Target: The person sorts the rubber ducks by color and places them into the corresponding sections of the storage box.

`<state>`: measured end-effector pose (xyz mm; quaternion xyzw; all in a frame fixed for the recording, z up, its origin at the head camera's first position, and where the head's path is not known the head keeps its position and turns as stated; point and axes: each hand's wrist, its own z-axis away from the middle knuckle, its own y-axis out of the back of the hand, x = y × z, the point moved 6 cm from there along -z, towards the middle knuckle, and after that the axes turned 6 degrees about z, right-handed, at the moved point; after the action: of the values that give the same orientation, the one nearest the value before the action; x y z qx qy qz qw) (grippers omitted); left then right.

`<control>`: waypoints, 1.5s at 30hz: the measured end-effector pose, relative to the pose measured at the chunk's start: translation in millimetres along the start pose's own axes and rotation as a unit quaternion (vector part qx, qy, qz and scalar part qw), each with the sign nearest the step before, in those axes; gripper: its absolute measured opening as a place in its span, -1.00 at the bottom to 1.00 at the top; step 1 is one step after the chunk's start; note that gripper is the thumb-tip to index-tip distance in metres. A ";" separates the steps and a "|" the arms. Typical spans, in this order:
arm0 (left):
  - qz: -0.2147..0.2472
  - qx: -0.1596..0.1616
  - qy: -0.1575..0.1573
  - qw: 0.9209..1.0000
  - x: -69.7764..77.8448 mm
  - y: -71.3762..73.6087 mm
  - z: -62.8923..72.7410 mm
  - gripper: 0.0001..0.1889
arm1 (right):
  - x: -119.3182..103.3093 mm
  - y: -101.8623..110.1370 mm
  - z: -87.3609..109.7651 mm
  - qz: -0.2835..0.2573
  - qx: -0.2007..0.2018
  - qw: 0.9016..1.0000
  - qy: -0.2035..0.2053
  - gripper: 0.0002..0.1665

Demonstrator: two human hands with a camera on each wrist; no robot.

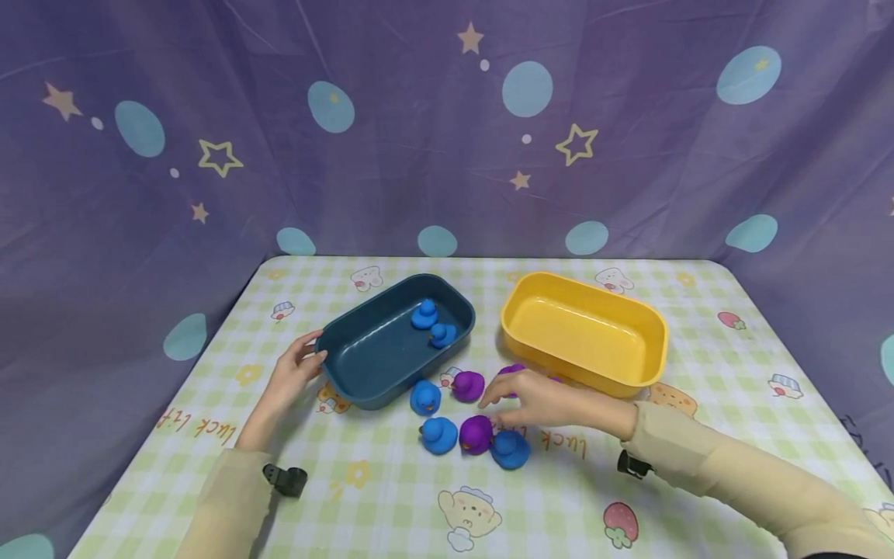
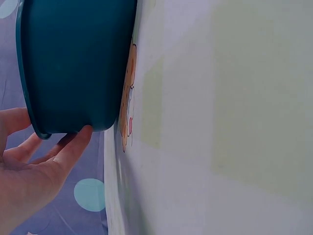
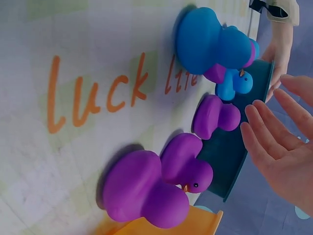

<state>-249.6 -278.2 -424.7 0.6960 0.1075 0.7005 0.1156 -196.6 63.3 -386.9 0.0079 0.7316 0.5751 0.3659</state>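
At the near left end of a dark teal tub (image 1: 370, 345), my left hand (image 1: 293, 369) grips the rim, its fingers also visible against the end wall in the left wrist view. Two blue ducks (image 1: 424, 315) sit inside this tub. My right hand (image 1: 538, 397) hovers over loose ducks with slightly bent fingers and holds nothing. Under and around it are purple ducks (image 1: 468, 386), some partly hidden by the hand. In the right wrist view, two purple ducks (image 3: 132, 186) are nearest the camera. Three blue ducks (image 1: 438, 435) also stand on the cloth.
A yellow tub (image 1: 583, 334) stands behind my right hand with no ducks in it. The checked tablecloth (image 1: 391, 512) carries printed drawings and lettering. Behind the table hangs a purple curtain (image 1: 419, 194) with stars and ovals.
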 end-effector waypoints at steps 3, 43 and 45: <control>0.001 -0.001 -0.001 1.000 -0.2 0.0 -0.1 -0.47 | 0.6 -3.9 2.3 0.003 -0.018 1.000 -0.006 -0.73; 0.005 0.002 0.000 1.000 5.1 0.4 2.8 -0.46 | 10.0 -28.7 14.4 -0.052 -0.060 0.997 -0.024 -0.71; 0.003 0.002 0.000 1.000 4.2 0.4 2.3 -0.47 | 10.7 -29.9 14.5 -0.049 -0.057 0.997 -0.023 -0.72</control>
<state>-247.3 -277.3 -420.6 0.6968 0.1073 0.7003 0.1122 -184.3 69.9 -418.9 -0.0353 0.6887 0.5970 0.4099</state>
